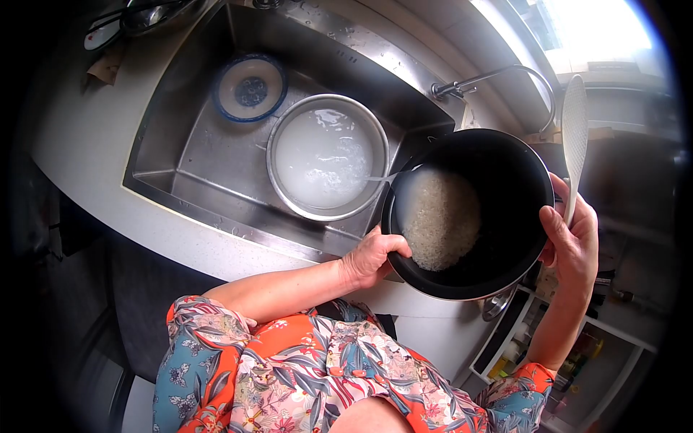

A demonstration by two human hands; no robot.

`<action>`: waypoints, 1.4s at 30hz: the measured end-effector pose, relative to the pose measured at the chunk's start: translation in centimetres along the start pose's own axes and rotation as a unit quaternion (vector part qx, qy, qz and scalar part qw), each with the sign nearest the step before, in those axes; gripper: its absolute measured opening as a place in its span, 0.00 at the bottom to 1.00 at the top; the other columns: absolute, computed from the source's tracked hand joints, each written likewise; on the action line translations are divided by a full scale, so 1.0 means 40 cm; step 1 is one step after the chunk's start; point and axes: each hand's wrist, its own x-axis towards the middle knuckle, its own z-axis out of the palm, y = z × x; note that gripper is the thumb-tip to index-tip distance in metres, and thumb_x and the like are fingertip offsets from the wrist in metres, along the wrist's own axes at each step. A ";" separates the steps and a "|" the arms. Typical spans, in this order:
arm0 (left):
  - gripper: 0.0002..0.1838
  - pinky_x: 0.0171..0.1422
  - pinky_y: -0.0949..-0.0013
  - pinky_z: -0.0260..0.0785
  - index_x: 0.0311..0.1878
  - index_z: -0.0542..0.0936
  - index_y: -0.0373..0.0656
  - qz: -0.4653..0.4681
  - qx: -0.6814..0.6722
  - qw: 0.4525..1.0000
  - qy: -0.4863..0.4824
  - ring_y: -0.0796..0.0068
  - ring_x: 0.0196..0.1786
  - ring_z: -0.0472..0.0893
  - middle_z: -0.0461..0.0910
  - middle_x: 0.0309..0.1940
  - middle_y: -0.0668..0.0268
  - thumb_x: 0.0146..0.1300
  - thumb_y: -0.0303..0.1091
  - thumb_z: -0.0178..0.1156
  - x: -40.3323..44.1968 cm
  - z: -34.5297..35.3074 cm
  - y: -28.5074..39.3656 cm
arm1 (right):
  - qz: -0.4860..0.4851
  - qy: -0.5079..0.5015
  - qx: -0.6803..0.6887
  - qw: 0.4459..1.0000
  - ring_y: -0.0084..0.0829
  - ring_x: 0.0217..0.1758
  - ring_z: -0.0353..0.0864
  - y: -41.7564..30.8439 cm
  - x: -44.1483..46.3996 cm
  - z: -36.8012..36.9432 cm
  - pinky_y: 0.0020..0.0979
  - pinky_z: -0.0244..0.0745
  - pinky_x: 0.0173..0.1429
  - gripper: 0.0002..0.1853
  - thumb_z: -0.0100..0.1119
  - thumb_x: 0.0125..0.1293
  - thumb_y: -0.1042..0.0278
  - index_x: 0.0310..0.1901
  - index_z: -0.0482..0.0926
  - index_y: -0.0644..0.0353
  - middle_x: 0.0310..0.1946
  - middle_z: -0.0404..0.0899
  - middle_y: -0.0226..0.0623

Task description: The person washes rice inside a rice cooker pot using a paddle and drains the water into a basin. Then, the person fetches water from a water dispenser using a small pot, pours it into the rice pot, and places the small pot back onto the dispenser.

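Pot: a deep, round black pot [516, 195], right of centre in the frame, tilted toward the basin, its lip just beside the basin's edge.
Rice: a bed of wet, pale grains [442, 227] gathered on the pot's left side.
Stream: a thin thread of liquid [385, 177] running from the pot's lip into the basin.
Basin: a round silver metal basin [272, 155] at centre, holding cloudy white liquid [325, 159] and standing in a rectangular stainless-steel sink [206, 155].
Left hand: the left hand [375, 256] grips the pot's lower-left edge, thumb over the rim.
Right hand: the right hand [574, 231] is closed about the pot's right side, with a white, perforated, long-handled spoon [575, 119] in the same grasp.
Progress: draining appears well advanced, much liquid being in the basin and the grains lying exposed.
Outstanding: the last of the runoff, judging by the thin stream; how much liquid lies beneath the rice cannot be told.
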 end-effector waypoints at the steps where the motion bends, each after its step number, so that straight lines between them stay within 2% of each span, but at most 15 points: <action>1: 0.17 0.44 0.72 0.73 0.44 0.75 0.39 -0.002 -0.002 1.000 -0.002 0.75 0.36 0.78 0.76 0.33 0.66 0.47 0.22 0.52 0.001 -0.002 0.000 | 0.001 0.001 -0.003 1.000 0.10 0.08 0.63 -0.001 0.000 0.001 0.12 0.55 0.10 0.29 0.62 0.62 0.58 0.57 0.68 0.72 0.14 0.70 0.23; 17: 0.17 0.45 0.72 0.72 0.44 0.75 0.38 -0.019 -0.004 1.000 0.006 0.74 0.38 0.78 0.77 0.34 0.66 0.47 0.22 0.52 0.003 -0.016 -0.005 | 0.003 -0.007 0.001 1.000 0.10 0.08 0.62 -0.006 0.008 0.004 0.13 0.55 0.10 0.29 0.63 0.61 0.59 0.57 0.68 0.72 0.13 0.70 0.22; 28: 0.16 0.41 0.72 0.73 0.42 0.74 0.40 -0.017 -0.021 1.000 0.008 0.75 0.35 0.77 0.76 0.33 0.67 0.47 0.21 0.52 0.011 -0.028 -0.014 | 0.002 -0.011 0.003 1.000 0.10 0.08 0.62 -0.008 0.013 0.008 0.13 0.54 0.11 0.32 0.64 0.60 0.55 0.57 0.68 0.73 0.13 0.70 0.23; 31: 0.16 0.42 0.72 0.73 0.42 0.74 0.40 -0.017 -0.016 1.000 0.009 0.75 0.35 0.77 0.76 0.33 0.67 0.46 0.21 0.52 0.010 -0.029 -0.013 | 0.024 -0.035 0.010 0.999 0.11 0.11 0.66 -0.015 0.015 -0.002 0.14 0.58 0.12 0.29 0.63 0.61 0.61 0.58 0.66 0.71 0.16 0.72 0.23; 34: 0.16 0.42 0.72 0.73 0.42 0.74 0.40 -0.020 -0.019 1.000 0.014 0.75 0.35 0.77 0.76 0.32 0.67 0.46 0.21 0.52 0.009 -0.026 -0.013 | 0.010 -0.013 -0.007 1.000 0.11 0.08 0.63 -0.013 0.015 0.009 0.14 0.54 0.11 0.32 0.64 0.60 0.55 0.57 0.67 0.73 0.13 0.70 0.24; 42: 0.16 0.44 0.72 0.73 0.42 0.75 0.40 -0.026 -0.025 0.999 0.014 0.74 0.36 0.77 0.76 0.33 0.66 0.46 0.20 0.52 0.010 -0.031 -0.013 | 0.009 -0.017 -0.007 1.000 0.11 0.07 0.64 -0.010 0.022 0.007 0.13 0.54 0.10 0.32 0.63 0.60 0.55 0.57 0.67 0.73 0.12 0.70 0.24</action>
